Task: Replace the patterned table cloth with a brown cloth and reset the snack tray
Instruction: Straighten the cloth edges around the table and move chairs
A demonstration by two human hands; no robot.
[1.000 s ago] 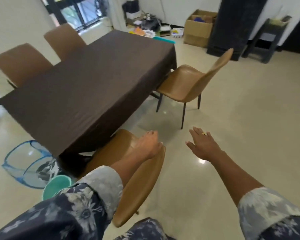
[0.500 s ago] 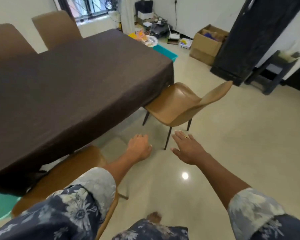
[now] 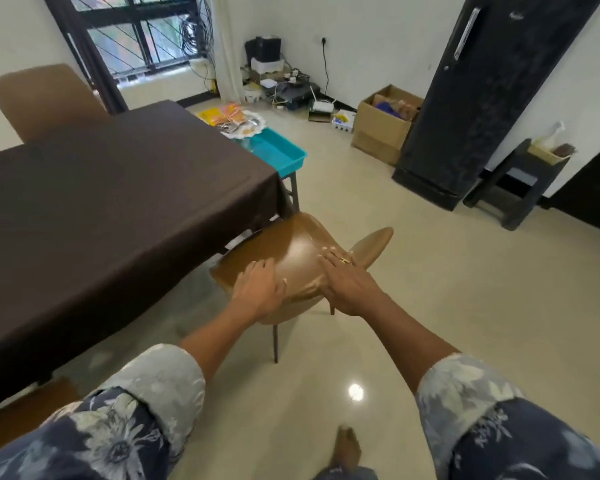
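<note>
Though no writing reads, both hands [image 3: 305,289] flat over chair [image 3: 300,251].

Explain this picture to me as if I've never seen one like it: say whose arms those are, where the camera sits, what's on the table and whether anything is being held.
There is no machine here. The camera is worn on a person's head and looks forward and down, so the two arms reaching in from the bottom edge are that person's own. The left hand and the right hand are both spread flat over a tan chair that stands at the table's corner. Neither hand holds anything, and the picture cannot settle whether they press on the chair or float just above it. The table wears a plain brown cloth with nothing lying on it. Past its far end sits a teal tray, with snack packets beside it. A cardboard box and a tall black cabinet stand along the far wall.
</note>
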